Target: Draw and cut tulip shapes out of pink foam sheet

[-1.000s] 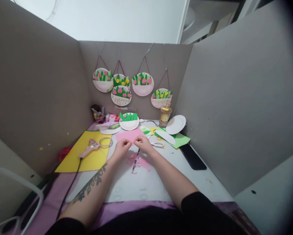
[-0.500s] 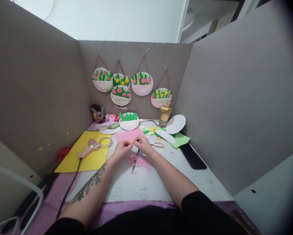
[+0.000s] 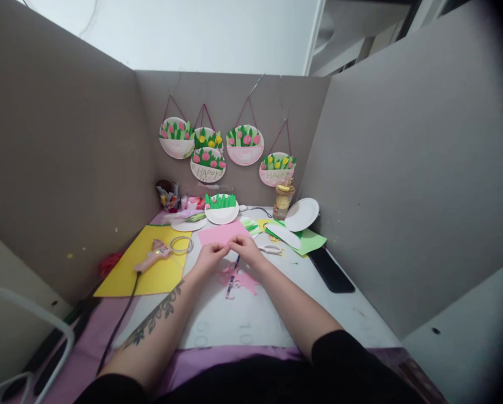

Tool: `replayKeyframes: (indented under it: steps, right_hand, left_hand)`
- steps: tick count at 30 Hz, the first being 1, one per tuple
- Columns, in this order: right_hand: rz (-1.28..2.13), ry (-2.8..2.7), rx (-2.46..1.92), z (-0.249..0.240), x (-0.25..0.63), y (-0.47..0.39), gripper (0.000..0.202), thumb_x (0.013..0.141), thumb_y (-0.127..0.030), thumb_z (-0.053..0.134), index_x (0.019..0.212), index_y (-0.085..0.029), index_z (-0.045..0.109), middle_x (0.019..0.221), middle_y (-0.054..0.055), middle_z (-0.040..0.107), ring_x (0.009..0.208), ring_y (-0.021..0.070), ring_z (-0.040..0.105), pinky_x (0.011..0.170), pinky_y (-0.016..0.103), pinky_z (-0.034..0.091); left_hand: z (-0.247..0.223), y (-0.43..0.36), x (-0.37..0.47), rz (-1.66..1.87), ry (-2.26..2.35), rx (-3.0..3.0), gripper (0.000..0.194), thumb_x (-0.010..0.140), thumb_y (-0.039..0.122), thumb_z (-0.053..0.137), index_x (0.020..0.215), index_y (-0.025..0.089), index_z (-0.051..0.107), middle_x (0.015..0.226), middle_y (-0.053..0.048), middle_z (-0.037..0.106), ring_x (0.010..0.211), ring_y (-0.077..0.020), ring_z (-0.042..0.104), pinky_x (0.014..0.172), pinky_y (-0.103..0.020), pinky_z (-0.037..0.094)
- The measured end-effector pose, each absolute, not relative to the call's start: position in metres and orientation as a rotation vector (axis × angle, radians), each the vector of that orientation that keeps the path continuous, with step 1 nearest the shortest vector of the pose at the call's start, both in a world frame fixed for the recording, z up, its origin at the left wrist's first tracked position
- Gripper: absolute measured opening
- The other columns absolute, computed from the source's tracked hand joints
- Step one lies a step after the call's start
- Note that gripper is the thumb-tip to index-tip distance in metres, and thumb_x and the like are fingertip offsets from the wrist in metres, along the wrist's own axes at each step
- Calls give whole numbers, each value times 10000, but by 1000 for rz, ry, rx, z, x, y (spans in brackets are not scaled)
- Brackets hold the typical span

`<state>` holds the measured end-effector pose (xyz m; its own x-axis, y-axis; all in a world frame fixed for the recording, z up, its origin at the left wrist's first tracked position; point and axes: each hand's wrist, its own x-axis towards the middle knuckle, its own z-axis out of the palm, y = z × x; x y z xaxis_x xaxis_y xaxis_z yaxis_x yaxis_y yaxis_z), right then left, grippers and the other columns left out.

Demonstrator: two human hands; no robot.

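Note:
Both hands meet over the lower edge of a pink paper sheet (image 3: 221,231), their fingertips touching. My left hand (image 3: 212,255) is closed in a pinch, and what it holds is too small to make out. My right hand (image 3: 245,247) is pinched against it, its content also hidden by the fingers. Just below them lie pink paper scraps (image 3: 245,280) and a dark pen (image 3: 231,285). Scissors (image 3: 272,249) rest right of my right hand. Behind the pink sheet stands a white plate (image 3: 221,215) with green paper leaves and a small pink piece.
On the left, a pink glue gun (image 3: 153,255) with a black cord lies on yellow paper (image 3: 125,278). A black phone (image 3: 331,270), green paper (image 3: 312,240), a white plate (image 3: 302,214) and a cup (image 3: 282,202) are at right. Decorated plates (image 3: 245,154) hang on the back panel.
My left hand has shifted very slightly right, closer against my right hand. Both stay pinched, and the things on the table look unmoved.

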<state>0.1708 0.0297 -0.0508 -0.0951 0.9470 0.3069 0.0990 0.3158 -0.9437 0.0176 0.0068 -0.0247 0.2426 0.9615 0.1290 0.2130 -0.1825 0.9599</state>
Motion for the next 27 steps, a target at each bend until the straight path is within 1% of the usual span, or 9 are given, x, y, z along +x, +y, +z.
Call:
replayKeyframes:
  steps: [2,4,8,11,16,20,23,26,27]
  right_hand:
    - [963,-1489,-1009,-50,170,29,125,681,-281,603,696,-157,610,678,-2,597,664,134,528,660,251,412]
    - [964,-1494,-1015,-49,170,28,114,677,-272,590,678,-158,601,661,-8,585,646,127,515,644,244,403]
    - [956,-1474,-1065,-48,169,27,105,666,-263,562,656,-160,577,603,-29,537,587,112,470,579,228,372]
    - [944,-1510,-1105,-50,169,27,98,650,-259,560,645,-161,557,583,-39,512,561,103,451,545,219,348]
    - [975,-1587,-1181,-55,168,26,89,649,-254,560,637,-170,529,544,-57,464,517,90,412,492,203,301]
    - [953,-1552,-1181,-56,163,24,139,676,-293,566,637,-170,515,547,-58,452,519,88,409,497,204,310]
    - [936,-1604,-1219,-49,165,23,143,687,-299,573,650,-167,532,554,-51,472,513,90,419,498,210,316]
    - [917,-1786,-1229,-34,185,21,127,711,-292,577,721,-167,598,622,-20,558,552,110,473,529,225,349]
    - [845,-1844,-1266,-29,197,20,121,720,-280,572,744,-170,618,671,-4,593,584,121,498,549,231,358]
  left_hand:
    - [-27,7,18,1010,1124,1592,389,668,512,625,582,140,551,494,42,408,496,-91,336,491,-231,206]
    - [-27,7,19,1008,1127,1597,367,673,492,618,592,139,560,497,39,420,497,-94,346,492,-232,212]
    - [-28,8,18,1083,1135,1596,255,657,394,600,665,139,611,582,9,534,555,-123,440,534,-234,305]
    - [-32,12,18,1138,1165,1607,217,649,355,574,674,144,616,613,1,564,596,-139,481,573,-241,348]
    - [-37,17,18,1197,1162,1597,230,663,376,585,684,148,600,654,-7,578,632,-143,502,603,-243,375]
    - [-33,14,20,1134,1116,1503,316,644,437,636,735,134,624,626,1,564,541,-112,453,506,-222,325]
    - [-30,12,19,1123,1112,1518,316,639,434,651,714,128,633,596,7,552,510,-101,437,477,-217,304]
    - [-31,14,17,1163,1134,1506,273,672,408,629,696,137,618,602,6,558,503,-95,448,478,-213,325]
    - [-31,15,16,1181,1144,1473,267,679,405,626,711,141,614,620,2,569,513,-97,464,483,-212,340]
